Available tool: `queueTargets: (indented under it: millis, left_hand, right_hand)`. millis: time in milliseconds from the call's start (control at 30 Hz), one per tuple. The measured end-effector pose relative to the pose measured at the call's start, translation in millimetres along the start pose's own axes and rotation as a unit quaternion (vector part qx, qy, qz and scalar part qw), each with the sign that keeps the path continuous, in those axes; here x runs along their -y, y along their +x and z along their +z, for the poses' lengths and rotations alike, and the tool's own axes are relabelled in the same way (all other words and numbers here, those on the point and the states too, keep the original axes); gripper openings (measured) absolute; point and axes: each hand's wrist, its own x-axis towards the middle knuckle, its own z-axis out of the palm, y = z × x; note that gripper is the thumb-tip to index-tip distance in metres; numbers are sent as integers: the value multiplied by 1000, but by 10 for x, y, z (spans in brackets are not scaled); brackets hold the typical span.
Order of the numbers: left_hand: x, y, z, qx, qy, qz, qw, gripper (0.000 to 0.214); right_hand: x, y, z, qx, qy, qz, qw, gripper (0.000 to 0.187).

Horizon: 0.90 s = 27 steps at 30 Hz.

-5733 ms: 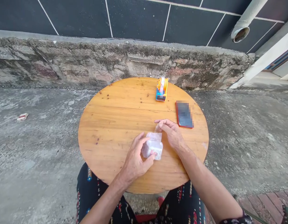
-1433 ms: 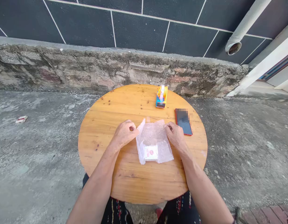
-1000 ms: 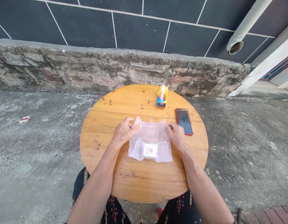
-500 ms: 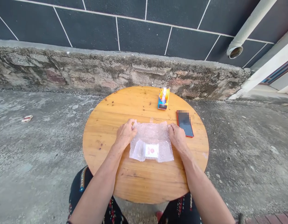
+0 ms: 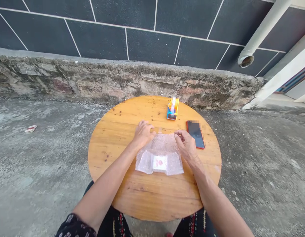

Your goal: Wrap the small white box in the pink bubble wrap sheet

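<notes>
A sheet of clear bubble wrap (image 5: pixel 163 143) lies on the round wooden table (image 5: pixel 157 204). Near its front edge sits a small white box (image 5: pixel 160 162) with red print, flanked by folded wrap. My left hand (image 5: pixel 144 133) is over the sheet's far left corner, fingers spread and holding nothing. At the far right corner, my right hand (image 5: pixel 187 144) has its fingers loosely bent, with thumb and forefinger slightly apart; I see nothing gripped in it. Between the hands, a short strip of clear tape (image 5: pixel 160 130) shows at the wrap's far edge.
A yellow and blue tape dispenser (image 5: pixel 172 108) stands toward the table's far side. To the right of my right hand lies a phone (image 5: pixel 196 135) with a red edge. Behind the table runs a stone wall base (image 5: pixel 113 80), with a drainpipe (image 5: pixel 256 39) at right.
Both hands have let go of the wrap's far corners. My left hand has moved inward and its fingers have spread; my right hand has shifted slightly left. The box stays in place.
</notes>
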Motion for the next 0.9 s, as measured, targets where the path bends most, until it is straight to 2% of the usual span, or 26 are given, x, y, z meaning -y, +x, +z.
queueTargets:
  millis: [100,267,500,700,900]
  left_hand:
    - [-26,116,168,53,-13,-27,998,21]
    - [19,106,327,41,-54,-35,997,17]
    - [52,81,314,45,-103,-47,993,15]
    - [67,99,375,19,-107,-46,993,11]
    - [66,91,377,9,-106,-43,993,11]
  right_hand:
    - [112,84,-76,44,19,-11,999,24]
    - [176,315,-68,105,10,-21,994,23]
    - [112,382,247,96,34,-26,994,16]
    - [19,363,299,92,-10,-78,993,16]
    - [-3,351,366,117,-110,-127,979,22]
